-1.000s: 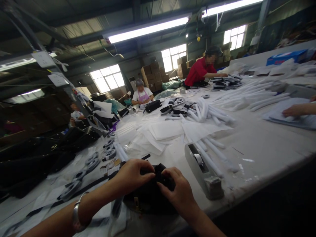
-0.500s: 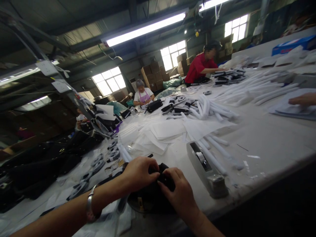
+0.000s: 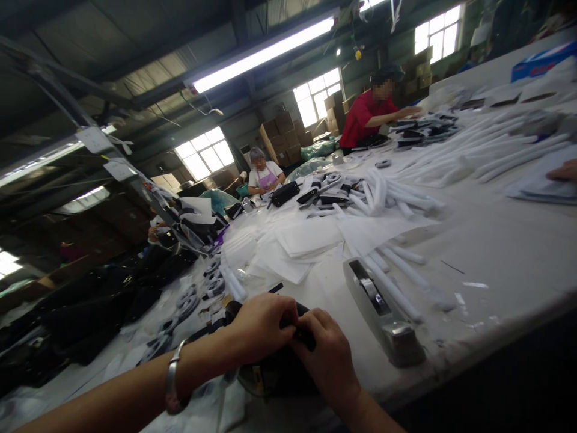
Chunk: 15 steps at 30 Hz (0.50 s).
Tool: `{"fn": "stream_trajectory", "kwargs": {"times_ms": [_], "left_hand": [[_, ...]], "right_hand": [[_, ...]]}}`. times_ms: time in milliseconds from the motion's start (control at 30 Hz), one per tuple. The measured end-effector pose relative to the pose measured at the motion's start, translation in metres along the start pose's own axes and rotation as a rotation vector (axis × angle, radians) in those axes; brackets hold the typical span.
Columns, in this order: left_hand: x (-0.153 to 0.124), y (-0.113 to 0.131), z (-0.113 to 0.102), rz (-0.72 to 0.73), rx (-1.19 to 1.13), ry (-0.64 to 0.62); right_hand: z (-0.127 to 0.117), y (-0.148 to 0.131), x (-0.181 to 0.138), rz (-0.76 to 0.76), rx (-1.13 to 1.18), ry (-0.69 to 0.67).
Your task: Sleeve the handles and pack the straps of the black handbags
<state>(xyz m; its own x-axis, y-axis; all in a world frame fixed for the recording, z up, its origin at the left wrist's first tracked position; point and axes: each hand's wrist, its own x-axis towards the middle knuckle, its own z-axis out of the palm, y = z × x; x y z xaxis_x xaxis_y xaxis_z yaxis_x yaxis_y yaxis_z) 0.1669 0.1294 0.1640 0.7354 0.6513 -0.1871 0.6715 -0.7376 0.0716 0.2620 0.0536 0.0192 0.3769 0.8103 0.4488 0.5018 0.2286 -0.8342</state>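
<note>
A black bag [image 3: 282, 376] with a small gold-coloured metal fitting lies at the near edge of the table, below my hands. My left hand [image 3: 265, 322], with a silver bangle on its wrist, pinches at the bag's dark upper part. Close against it, my right hand [image 3: 328, 355] has thumb and fingers pressed together on the same part. The exact piece between the fingertips is dark and partly hidden. Just right of my hands stands a grey tape dispenser [image 3: 383, 316].
White paper sheets [image 3: 297, 243] and white padded tubes [image 3: 396, 198] cover the table's middle. Black bags [image 3: 103, 294] are heaped at left beside a metal post [image 3: 117, 156]. A co-worker in red [image 3: 367, 117] and one in a purple apron [image 3: 265, 174] work across. Another person's hand [image 3: 563, 171] rests at far right.
The view has shifted slightly. My hands have drawn closer together over the bag, fingers still pinched on its upper part. The red-sleeved co-worker's arm reaches farther right.
</note>
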Motion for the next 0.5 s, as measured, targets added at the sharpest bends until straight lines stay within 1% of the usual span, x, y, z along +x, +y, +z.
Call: {"fn": "stream_trajectory", "kwargs": {"times_ms": [100,233,300,433,500], "left_hand": [[0.002,0.0,-0.001,-0.009,-0.01,0.002],[0.003,-0.002,-0.004,-0.076,-0.096,-0.035],[0.003,-0.001,-0.002,-0.064,-0.113,-0.042],[0.004,0.002,0.006,-0.027,-0.042,-0.031],[0.006,0.002,0.01,-0.012,-0.07,-0.047]], "right_hand": [[-0.001,0.003,0.0,-0.025,-0.003,0.007],[-0.002,0.005,0.0,-0.037,0.056,-0.01],[0.0,0.006,0.0,-0.059,0.087,-0.012],[0.003,0.009,0.0,-0.073,0.122,-0.017],[0.004,0.01,0.0,-0.072,0.131,-0.028]]}}
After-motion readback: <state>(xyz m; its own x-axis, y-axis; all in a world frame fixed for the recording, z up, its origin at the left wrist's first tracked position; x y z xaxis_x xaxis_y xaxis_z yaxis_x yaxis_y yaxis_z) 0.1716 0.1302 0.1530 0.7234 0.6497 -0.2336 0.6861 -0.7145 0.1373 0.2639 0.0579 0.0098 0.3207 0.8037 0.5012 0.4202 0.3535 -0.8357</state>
